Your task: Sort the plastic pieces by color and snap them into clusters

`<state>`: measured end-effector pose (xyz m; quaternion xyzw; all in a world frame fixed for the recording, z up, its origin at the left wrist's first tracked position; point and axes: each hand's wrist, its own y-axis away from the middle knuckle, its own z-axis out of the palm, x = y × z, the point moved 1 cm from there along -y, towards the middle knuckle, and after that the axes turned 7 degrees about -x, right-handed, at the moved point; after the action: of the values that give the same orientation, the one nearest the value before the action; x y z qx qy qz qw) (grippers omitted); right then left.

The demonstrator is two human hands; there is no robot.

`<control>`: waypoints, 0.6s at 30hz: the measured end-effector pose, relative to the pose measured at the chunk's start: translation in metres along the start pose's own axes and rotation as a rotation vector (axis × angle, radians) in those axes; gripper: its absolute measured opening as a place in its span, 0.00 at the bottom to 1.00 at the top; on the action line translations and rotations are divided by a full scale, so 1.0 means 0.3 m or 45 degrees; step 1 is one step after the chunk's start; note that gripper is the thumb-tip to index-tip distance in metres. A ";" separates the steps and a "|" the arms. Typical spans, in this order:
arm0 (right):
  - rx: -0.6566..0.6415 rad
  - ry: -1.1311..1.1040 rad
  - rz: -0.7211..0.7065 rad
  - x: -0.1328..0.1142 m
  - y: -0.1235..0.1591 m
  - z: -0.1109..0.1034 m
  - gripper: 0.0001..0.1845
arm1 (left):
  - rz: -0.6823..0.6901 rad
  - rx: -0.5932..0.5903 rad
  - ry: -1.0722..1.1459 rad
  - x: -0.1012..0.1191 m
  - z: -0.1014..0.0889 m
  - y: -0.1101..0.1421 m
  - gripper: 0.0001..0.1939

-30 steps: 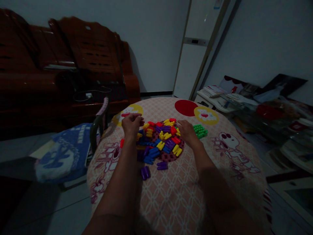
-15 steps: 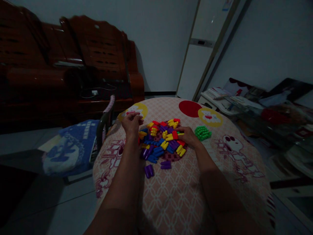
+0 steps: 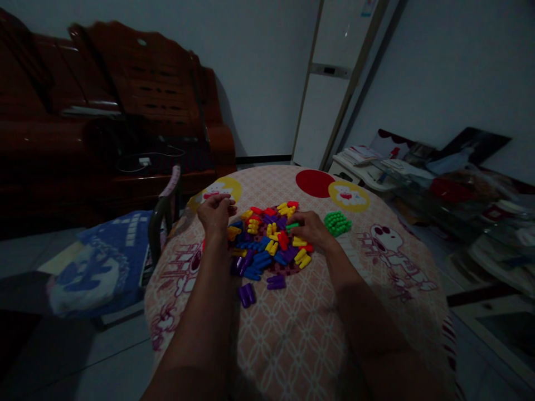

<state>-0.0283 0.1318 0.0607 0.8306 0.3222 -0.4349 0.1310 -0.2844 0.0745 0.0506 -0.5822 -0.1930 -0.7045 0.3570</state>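
I mark the heap of plastic toy bricks [image 3: 261,245] as the landmark. On its right flank, my right hand [image 3: 310,227] reaches inward with bent fingers, and a slim green brick [image 3: 293,225] lies at their tips, toward the heap's middle, its visible length running roughly crosswise, nearly in line with the fingers. They seem to touch it, but I cannot make out whether they grip it. The right hand is plainly the nearer one; my left hand [image 3: 216,214] hangs over the heap's far-left edge, thumb and fingers curled toward one another, and I cannot see whether anything is pinched between them. Closest to that hand is a yellow-orange brick [image 3: 233,233] on the heap's left margin. Crowding the green brick, I note a red brick [image 3: 283,240] on the heap's near side of it and a purple brick [image 3: 282,221] just toward the heap's centre. Right of the heap, beyond the right hand, a green brick cluster [image 3: 337,223] sits apart. Two loose purple pieces [image 3: 246,295] rest off the heap's near edge on the patterned tablecloth [image 3: 292,340]; a chair with a blue towel [image 3: 104,267] stands left of the heap.
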 end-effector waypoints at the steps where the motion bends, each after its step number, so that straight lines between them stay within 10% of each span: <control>1: 0.051 0.007 -0.004 -0.005 0.005 -0.026 0.13 | -0.006 -0.002 0.002 0.001 0.002 0.001 0.10; 10: 0.661 0.300 0.301 0.126 0.166 -0.415 0.19 | -0.024 -0.035 -0.012 0.011 0.016 0.015 0.10; 18: 0.733 0.672 0.815 0.302 0.220 -0.440 0.15 | -0.027 -0.073 -0.053 0.002 0.029 0.017 0.12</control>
<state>0.1363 0.1858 0.0610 0.9718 -0.0596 -0.2193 -0.0626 -0.2749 0.0768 0.0527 -0.6047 -0.1861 -0.7012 0.3286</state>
